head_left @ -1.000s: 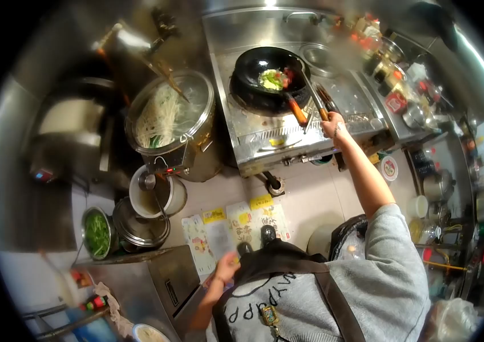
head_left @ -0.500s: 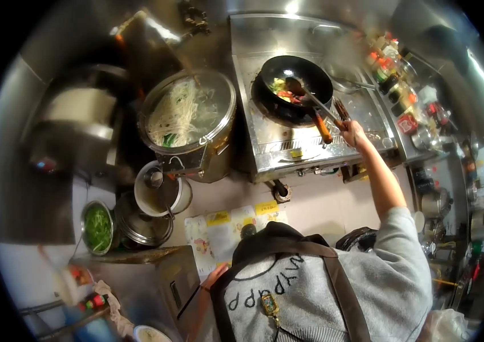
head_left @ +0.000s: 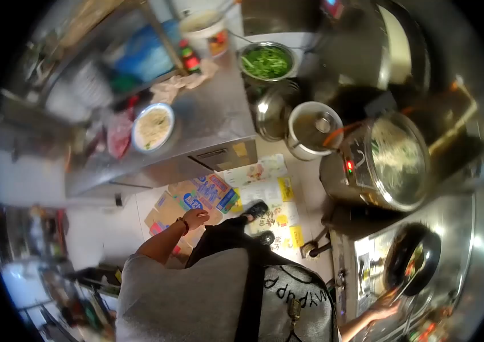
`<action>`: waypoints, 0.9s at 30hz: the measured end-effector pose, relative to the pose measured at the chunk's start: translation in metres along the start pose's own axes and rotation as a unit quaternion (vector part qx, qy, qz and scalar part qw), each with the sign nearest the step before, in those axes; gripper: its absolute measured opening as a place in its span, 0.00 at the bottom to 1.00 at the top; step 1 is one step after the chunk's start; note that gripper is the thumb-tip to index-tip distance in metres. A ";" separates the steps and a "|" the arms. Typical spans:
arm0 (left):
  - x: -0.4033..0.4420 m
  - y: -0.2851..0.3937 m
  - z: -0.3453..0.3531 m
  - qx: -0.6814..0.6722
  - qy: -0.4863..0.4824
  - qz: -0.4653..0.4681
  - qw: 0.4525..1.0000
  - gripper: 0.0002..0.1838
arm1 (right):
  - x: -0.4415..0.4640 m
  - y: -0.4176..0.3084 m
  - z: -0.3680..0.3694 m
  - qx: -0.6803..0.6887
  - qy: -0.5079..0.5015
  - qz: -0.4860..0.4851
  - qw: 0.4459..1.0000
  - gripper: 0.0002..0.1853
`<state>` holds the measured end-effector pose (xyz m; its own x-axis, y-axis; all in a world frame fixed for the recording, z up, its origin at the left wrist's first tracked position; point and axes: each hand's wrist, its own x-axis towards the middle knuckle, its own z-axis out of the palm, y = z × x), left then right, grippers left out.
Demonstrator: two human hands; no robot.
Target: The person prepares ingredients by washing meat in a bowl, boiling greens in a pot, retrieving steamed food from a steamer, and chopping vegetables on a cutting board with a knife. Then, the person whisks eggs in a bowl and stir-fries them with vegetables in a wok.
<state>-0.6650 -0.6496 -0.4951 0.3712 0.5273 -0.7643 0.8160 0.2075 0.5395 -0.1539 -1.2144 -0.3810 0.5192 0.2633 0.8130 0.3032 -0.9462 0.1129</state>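
My right hand (head_left: 383, 308) is closed around the handle of a long metal ladle (head_left: 406, 285), whose far end reaches into the black wok (head_left: 434, 251) on the stove at the lower right. Green and red food (head_left: 413, 263) lies in the wok. My left hand (head_left: 196, 218), a dark bracelet at its wrist, hangs over flattened cardboard on the floor. Its fingers are curled together, and nothing shows in them. A bowl of noodles (head_left: 153, 126) rests on the steel counter (head_left: 207, 122) beyond it.
A large pot with noodles (head_left: 399, 159) stands at the right. Near it are a white bucket (head_left: 315, 130), a lidded pot (head_left: 273, 114) and a bowl of greens (head_left: 267, 61). Cardboard (head_left: 196, 196) and printed sheets (head_left: 267, 191) cover part of the floor. A red-capped bottle (head_left: 189, 57) stands on the counter.
The view has swung left, bringing the counter and noodle bowl to the upper left and the wok to the lower right. My left hand has moved outward from my body; my right hand still grips the ladle.
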 end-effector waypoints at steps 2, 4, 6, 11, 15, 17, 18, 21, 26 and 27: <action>-0.030 -0.023 -0.006 -0.049 0.039 -0.017 0.998 0.26 | 0.006 -0.063 0.039 0.185 -0.088 0.047 0.978 0.21; -0.032 -0.054 -0.017 -0.154 0.075 0.009 0.985 0.25 | 0.004 -0.156 0.082 0.316 -0.204 0.057 0.925 0.23; -0.026 -0.072 -0.040 -0.227 0.097 0.014 0.969 0.24 | 0.040 -0.306 0.060 0.552 -0.307 0.102 0.768 0.26; 0.025 -0.088 -0.128 -0.252 0.263 0.135 0.922 0.19 | 0.128 -0.636 -0.076 0.658 -0.312 -0.250 0.638 0.22; 0.080 -0.093 -0.260 -0.092 0.561 0.174 0.804 0.21 | 0.145 -0.874 -0.171 0.708 -0.361 -0.366 0.484 0.17; 0.109 -0.110 -0.308 -0.122 0.634 0.142 0.750 0.22 | 0.165 -0.987 -0.216 0.709 -0.421 -0.378 0.420 0.16; 0.127 -0.122 -0.330 -0.244 0.624 0.126 0.731 0.23 | 0.160 -1.060 -0.220 0.745 -0.408 -0.366 0.380 0.16; 0.201 -0.183 -0.345 -0.369 0.506 0.089 0.775 0.25 | 0.171 -1.252 -0.225 0.709 -0.341 -0.414 0.457 0.12; 0.168 -0.117 -0.330 -0.174 0.447 0.052 0.876 0.29 | 0.141 -1.409 -0.159 0.373 -0.415 -0.615 0.557 0.12; 0.172 -0.109 -0.312 -0.171 0.419 0.079 0.888 0.27 | 0.138 -1.413 -0.166 0.291 -0.424 -0.639 0.572 0.13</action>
<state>-0.8287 -0.3251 -0.5752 -0.1075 0.9706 -0.2154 0.5478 0.2387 0.8019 -0.6433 0.1273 -0.3339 -0.2962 0.9003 -0.3189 0.9551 0.2774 -0.1040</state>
